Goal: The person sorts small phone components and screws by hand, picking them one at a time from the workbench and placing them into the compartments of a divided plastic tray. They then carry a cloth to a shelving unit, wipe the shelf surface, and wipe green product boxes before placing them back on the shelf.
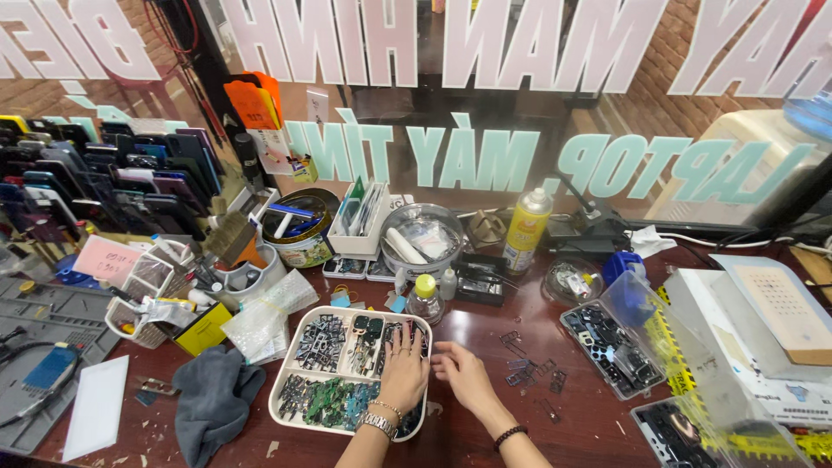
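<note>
L hand (404,368) flat in tray (286,373), fingers spread, holding nothing, on small parts (322,342) | R hand (461,374) on table beside rim, fingers loose, empty | tip: pick parts singly, keep compartments unmixed.

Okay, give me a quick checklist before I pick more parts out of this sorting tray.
1. Left hand resting on the parts in the tray: ok.
2. Right hand on the table beside the tray's right edge, holding nothing I can see: ok.
3. Tray flat on the table, not tilted: ok.
4. Small bottle upright just behind the tray, close to the reach: not ok.
5. Loose small parts scattered right of the right hand: not ok.
6. Which part the left fingers touch: cannot tell.
</note>
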